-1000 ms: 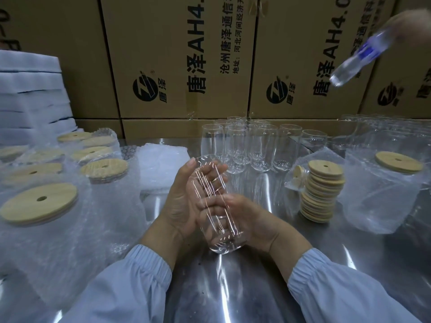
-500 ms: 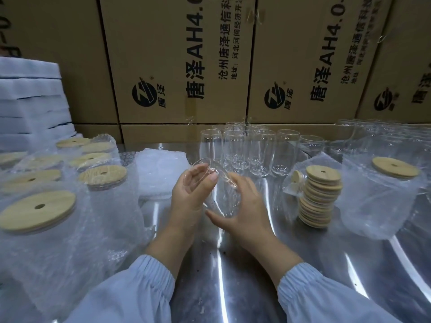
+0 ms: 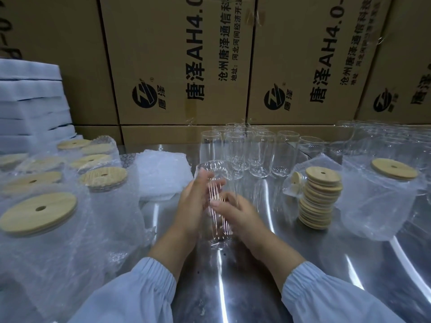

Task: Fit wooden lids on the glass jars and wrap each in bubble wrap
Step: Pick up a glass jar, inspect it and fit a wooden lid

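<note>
One glass jar (image 3: 219, 230), not yet lidded, is held at near centre; the left hand (image 3: 194, 202) is laid flat-fingered on its side, the right hand (image 3: 238, 212) curled round its front; a lid is judged needed next from the lid stack (image 3: 320, 198) at right; bubble wrap (image 3: 161, 173) lies farther left.

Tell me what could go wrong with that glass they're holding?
The jar is bare, smooth glass between the left hand and right hand over a hard metal table; a slip could crack it. The leaning lid stack might topple if bumped.
</note>
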